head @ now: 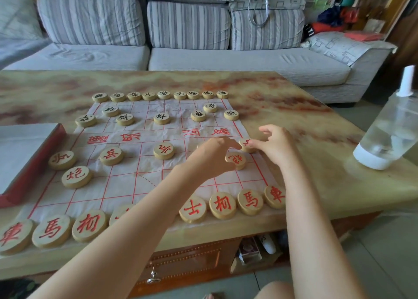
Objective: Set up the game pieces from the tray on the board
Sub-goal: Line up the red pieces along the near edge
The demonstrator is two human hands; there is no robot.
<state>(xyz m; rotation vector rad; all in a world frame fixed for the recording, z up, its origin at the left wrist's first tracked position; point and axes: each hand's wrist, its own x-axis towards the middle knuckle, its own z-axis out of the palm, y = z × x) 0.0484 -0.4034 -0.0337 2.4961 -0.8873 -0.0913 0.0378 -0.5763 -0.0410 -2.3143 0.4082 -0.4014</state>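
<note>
a: near edge first?

b: red back row (222, 204) lines the board's 6 o'clock edge, half off the paper, close to the table (294, 108) lip. both forearms cross over it, and the left one hides part of the row.

a: hands?

b: left hand (212, 156) is over the 4 o'clock part of the grid, knuckles up, fingers bent and close together, index reaching toward 3 o'clock. red cannon piece (236, 160) lies right at its thumb side. cannot tell whether it is gripped. right hand (274, 147) is just beside, at the 3 o'clock edge. its thumb and index pinch a red soldier piece (247, 145) sitting on the border line, with the other fingers lifted and spread.

a: open room?

b: paper board (140, 178) shows open grid from centre toward 7 o'clock, between the near row and the soldier rank. the band with the red characters across the middle is open too. tray (34, 167) at 9 o'clock, red rim just beside the paper's edge. bottle (389, 135) at 3 o'clock, by the table's right edge, well apart from the board.

a: far side?

b: black back row (164, 95) runs along the 12 o'clock edge, just off the paper, with more black pieces inside it. open tabletop behind, then the sofa (226, 65).
</note>
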